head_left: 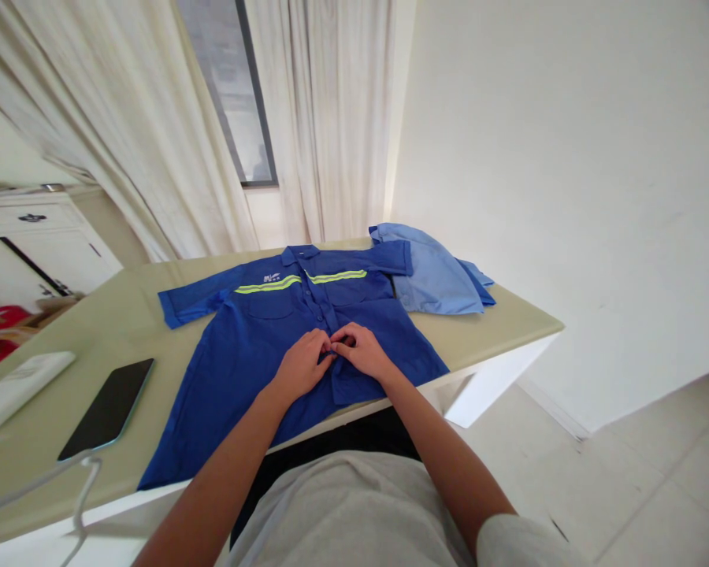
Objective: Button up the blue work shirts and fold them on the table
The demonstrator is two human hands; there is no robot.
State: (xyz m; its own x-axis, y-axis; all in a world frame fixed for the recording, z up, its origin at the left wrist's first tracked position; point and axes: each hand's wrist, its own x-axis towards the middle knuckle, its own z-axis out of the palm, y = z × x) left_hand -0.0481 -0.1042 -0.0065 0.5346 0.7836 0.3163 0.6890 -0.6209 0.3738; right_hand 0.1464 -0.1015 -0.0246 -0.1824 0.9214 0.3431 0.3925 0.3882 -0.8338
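A blue short-sleeved work shirt (260,339) with yellow-and-grey reflective stripes lies front up on the table, collar toward the window. My left hand (303,361) and my right hand (359,348) meet at its front placket, below the middle. Both have their fingertips pinched on the placket edge. Any button between the fingers is hidden. Higher up the placket, a few buttons show and the front edges lie slightly apart.
A folded light-blue garment (434,272) lies at the back right, partly under the shirt's sleeve. To the left are a black phone (107,408), a white device (24,386) and a white cable (86,472). The table (525,319) ends at a wall on the right.
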